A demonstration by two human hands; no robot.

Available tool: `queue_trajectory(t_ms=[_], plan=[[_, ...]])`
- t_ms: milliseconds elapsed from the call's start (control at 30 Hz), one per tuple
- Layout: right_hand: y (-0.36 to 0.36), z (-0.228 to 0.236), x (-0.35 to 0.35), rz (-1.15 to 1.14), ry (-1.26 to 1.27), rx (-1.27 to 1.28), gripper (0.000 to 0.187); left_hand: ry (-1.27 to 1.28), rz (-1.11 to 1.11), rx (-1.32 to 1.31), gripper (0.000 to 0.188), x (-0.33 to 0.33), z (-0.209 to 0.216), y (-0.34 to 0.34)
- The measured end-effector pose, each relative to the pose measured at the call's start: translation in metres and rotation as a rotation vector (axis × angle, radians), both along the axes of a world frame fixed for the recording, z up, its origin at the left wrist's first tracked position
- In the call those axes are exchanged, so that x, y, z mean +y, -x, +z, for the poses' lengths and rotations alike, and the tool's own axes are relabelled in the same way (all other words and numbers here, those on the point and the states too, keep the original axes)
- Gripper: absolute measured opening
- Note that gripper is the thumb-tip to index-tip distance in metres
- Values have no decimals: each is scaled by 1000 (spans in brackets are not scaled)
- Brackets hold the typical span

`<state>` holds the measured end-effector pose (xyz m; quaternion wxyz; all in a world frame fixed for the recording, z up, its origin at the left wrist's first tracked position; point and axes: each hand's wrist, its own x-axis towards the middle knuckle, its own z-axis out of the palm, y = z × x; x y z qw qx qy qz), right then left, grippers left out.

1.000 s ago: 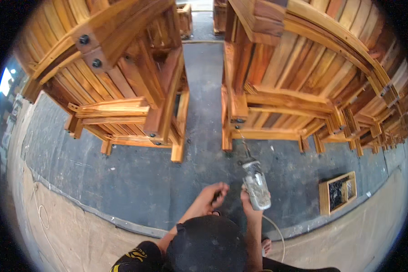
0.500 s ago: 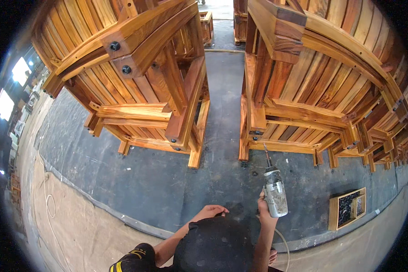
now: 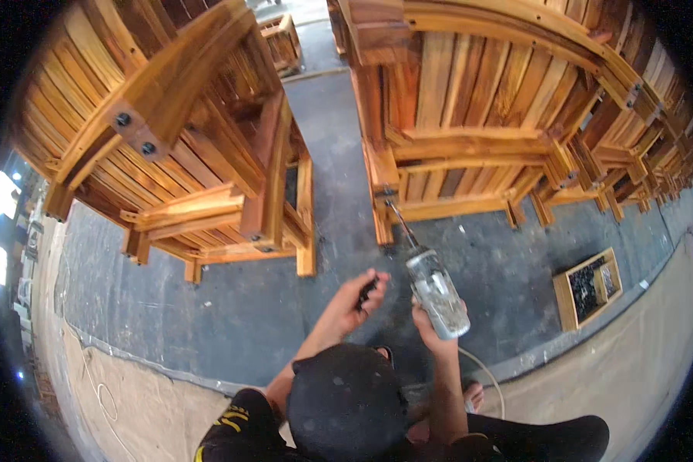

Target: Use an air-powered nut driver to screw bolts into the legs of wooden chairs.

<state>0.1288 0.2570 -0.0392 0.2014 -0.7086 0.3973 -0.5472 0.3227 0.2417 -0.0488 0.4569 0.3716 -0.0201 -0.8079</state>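
Observation:
My right hand (image 3: 426, 317) is wrapped round the grip of a worn silver power driver (image 3: 437, 296). Its long thin bit reaches up and left to the lower corner of the right wooden slatted furniture piece (image 3: 481, 146), close to a dark bolt head (image 3: 387, 192); whether the two touch I cannot tell. Left of the driver, my left hand (image 3: 354, 299) is raised over the floor mat, fingers curled round small black pieces too small to name. A second slatted wooden piece (image 3: 208, 165), with dark bolts (image 3: 148, 148) in its joint, stands on the left.
An open wooden box (image 3: 566, 300) with small black hardware lies on the dark mat (image 3: 231, 323) at the right. A pale hose (image 3: 494, 371) curves beside my right forearm. More slatted wooden pieces (image 3: 639, 169) line the right side. A thin cord (image 3: 104, 404) loops over the floor at left.
The driver has moved up and left, its bit now at the right piece's corner. My left hand has lifted forward, showing the black pieces. The view has shifted.

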Motion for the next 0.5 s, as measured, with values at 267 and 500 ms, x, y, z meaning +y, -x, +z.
queue_trajectory(t_ms=[267, 500], plan=[[-4, 39, 7, 4, -217, -71, 21, 64, 1, 83, 29, -30, 32, 12], [4, 45, 6, 0, 65, 50, 13, 344, 102, 136, 32, -63, 76, 5]])
